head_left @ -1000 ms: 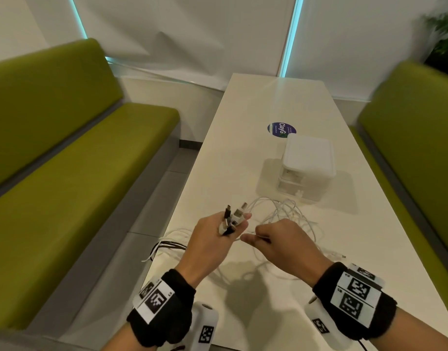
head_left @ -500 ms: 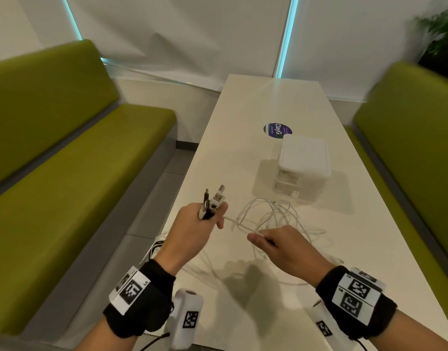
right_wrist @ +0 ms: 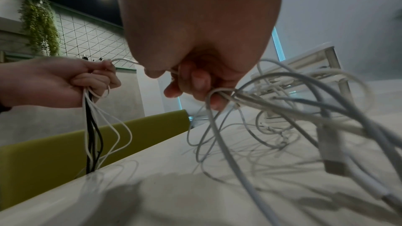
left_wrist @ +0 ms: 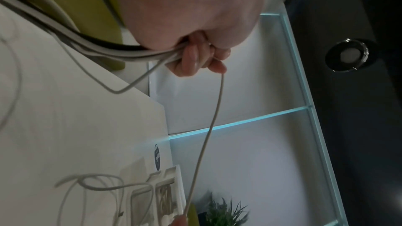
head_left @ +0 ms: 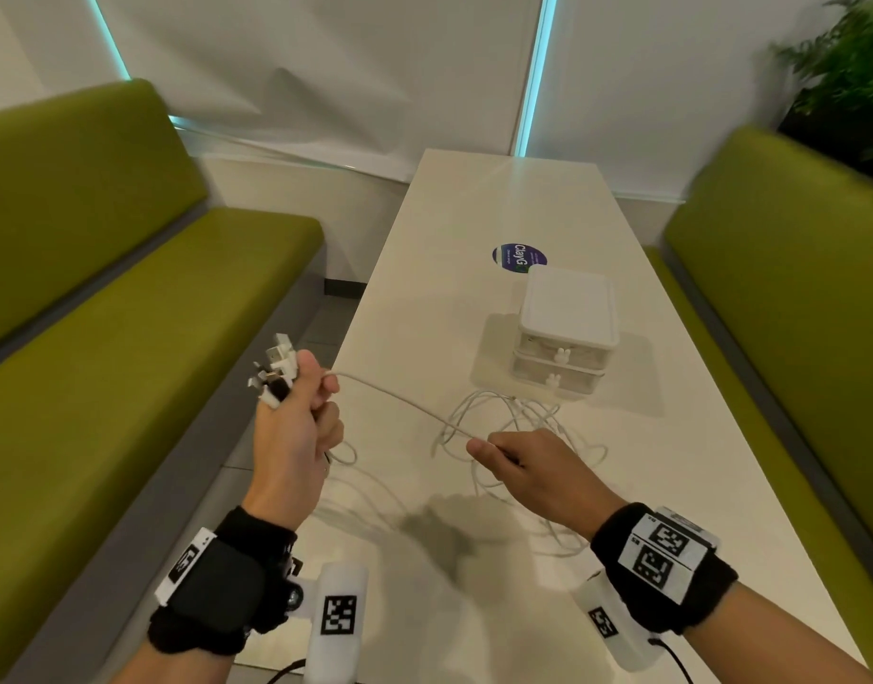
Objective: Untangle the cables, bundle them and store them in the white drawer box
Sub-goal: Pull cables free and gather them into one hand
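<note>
My left hand (head_left: 301, 417) is raised past the table's left edge and grips a bunch of cable ends, with white and black plugs (head_left: 276, 370) sticking up above the fist. One white cable (head_left: 400, 402) runs taut from that fist to my right hand (head_left: 518, 466), which pinches it low over the table. A loose tangle of white cables (head_left: 513, 422) lies beyond the right hand and hangs from its fingers (right_wrist: 195, 82). White and black strands (right_wrist: 93, 126) droop under the left hand (right_wrist: 65, 82). The white drawer box (head_left: 565, 333) stands behind the tangle, both drawers closed.
The long white table (head_left: 474, 214) carries a round blue sticker (head_left: 518, 256) behind the box. Green benches (head_left: 128, 313) run along both sides, the right bench (head_left: 795, 288) close to the table edge. A plant (head_left: 849, 81) stands at the far right.
My left hand has lifted and swung left, off past the table edge, carrying the plug ends. The white cable between my hands has drawn out longer and straighter. The right hand barely moved.
</note>
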Demonstrator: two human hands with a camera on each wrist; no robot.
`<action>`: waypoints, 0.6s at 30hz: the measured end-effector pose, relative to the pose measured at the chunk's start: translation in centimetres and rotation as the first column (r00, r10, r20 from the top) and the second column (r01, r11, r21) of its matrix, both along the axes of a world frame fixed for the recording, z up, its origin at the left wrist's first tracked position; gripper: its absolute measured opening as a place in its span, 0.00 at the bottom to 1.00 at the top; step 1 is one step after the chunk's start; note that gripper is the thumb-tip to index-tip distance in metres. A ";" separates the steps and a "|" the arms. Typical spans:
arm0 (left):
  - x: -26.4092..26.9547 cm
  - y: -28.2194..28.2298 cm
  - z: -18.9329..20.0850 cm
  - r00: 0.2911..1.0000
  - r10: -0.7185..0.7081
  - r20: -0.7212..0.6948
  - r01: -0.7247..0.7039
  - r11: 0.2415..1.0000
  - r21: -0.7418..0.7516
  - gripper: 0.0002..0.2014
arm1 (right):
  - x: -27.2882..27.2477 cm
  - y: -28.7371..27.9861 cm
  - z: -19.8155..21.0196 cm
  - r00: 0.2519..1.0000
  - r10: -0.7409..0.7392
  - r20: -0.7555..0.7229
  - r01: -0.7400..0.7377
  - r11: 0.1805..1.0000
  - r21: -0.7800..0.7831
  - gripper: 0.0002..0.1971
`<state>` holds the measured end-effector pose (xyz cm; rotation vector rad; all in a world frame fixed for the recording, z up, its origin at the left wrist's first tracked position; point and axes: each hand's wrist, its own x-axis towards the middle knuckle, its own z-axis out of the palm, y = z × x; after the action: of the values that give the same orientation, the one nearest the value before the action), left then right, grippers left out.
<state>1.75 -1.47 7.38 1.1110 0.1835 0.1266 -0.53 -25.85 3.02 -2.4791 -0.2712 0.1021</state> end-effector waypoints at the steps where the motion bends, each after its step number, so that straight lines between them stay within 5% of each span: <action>1: 0.1 0.1 0.0 1.000 0.027 -0.011 -0.027 0.999 -0.016 0.17 | 0.0 0.0 0.0 1.000 -0.002 -0.007 0.002 1.000 0.005 0.35; 5: 0.3 0.2 -0.9 0.998 0.064 -0.025 -0.063 0.998 0.021 0.17 | -0.1 0.1 0.0 0.998 -0.025 -0.051 0.025 1.000 0.009 0.36; 10: -0.3 -0.9 -1.4 0.998 0.060 0.031 -0.067 0.924 0.376 0.14 | 0.2 0.7 0.2 0.996 -0.057 -0.069 0.054 0.997 -0.052 0.30; 13: -1.4 -1.9 -1.4 0.984 0.074 0.162 -0.142 0.876 0.462 0.15 | 0.2 1.1 0.5 0.995 -0.061 -0.079 0.053 0.994 -0.093 0.30; 16: -2.1 -2.9 -1.9 0.971 -0.117 0.211 -0.032 0.802 0.596 0.17 | 0.1 1.7 0.6 0.998 -0.010 -0.061 0.003 0.994 -0.111 0.30; 18: -2.4 -3.3 -2.9 0.931 -0.318 0.181 0.086 0.670 0.737 0.26 | 0.0 2.2 0.7 0.998 0.037 -0.041 -0.042 0.990 -0.135 0.31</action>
<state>-0.61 -4.82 4.49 1.8848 -0.3036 0.1683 -0.58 -23.62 3.71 -2.6038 -0.3062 0.1910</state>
